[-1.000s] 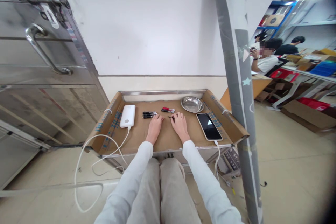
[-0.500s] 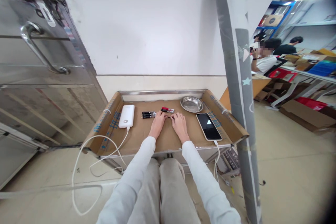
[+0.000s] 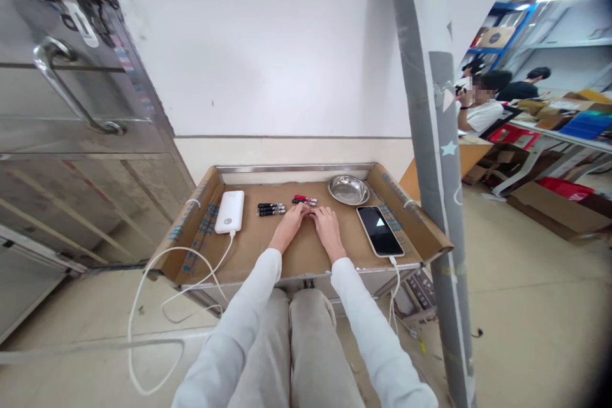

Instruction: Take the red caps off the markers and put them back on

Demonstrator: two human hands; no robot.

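**Worktop [image 3: 291, 168]:** a metal-edged cart top against a white wall, lined with a cardboard sheet [image 3: 258, 245] whose flaps fold up at both sides.

**Hands:** the left hand [image 3: 288, 227] and right hand [image 3: 327, 226] lie palm down on the cardboard at mid-worktop. They angle inward so the fingertips meet. The fingers are bunched close together, not spread. Whether they pinch anything cannot be told, because the spot where they meet is too small to make out. Both arms wear white sleeves.

**Red pens [image 3: 306, 199]:** a small group lying flat, just beyond the joined fingertips, touching them or nearly so.

**Black pens [image 3: 271, 209]:** a short stack lying flat and parallel, just left of the left hand's fingers and apart from the red ones.

**Power bank [image 3: 229, 211]:** white, flat, left of the black pens. A white cable [image 3: 231, 237] runs from its near end over the worktop edge and loops on the floor.

**Steel dish [image 3: 349, 189]:** round and shallow, at the far right corner.

**Phone [image 3: 380, 230]:** face up with the screen lit, right of the right hand, plugged in at its near end.

**Surroundings:** a metal door [image 3: 71, 108] stands to the left and a grey pillar [image 3: 428, 108] to the right. Other people sit at a far table beyond the pillar.
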